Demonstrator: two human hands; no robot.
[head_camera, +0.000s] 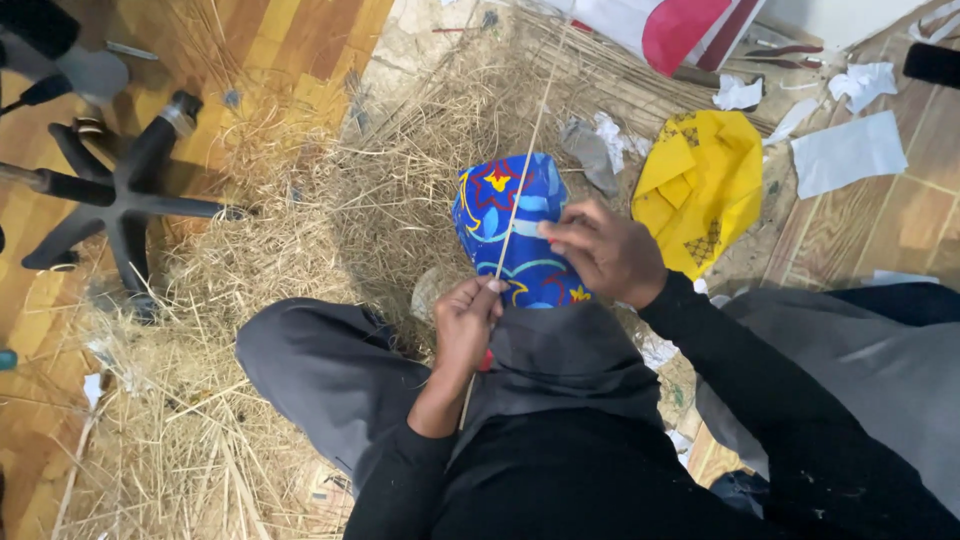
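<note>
Left hand (465, 320) pinches a thin straw stalk (525, 160) running up over the blue patterned paper (505, 215). Right hand (605, 250) presses that paper. Yellow paper (700, 185) lies just beside, straw (250, 260) all around.

One head-worn camera looks steeply down, close over the person's lap (straw-strewn floor (250, 250) fills the frame's upper part).

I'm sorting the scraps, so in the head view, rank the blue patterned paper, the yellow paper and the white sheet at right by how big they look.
1. Yellow paper and blue patterned paper: alike, and the right hand hides part of the blue.
2. White sheet: smallest.
</note>
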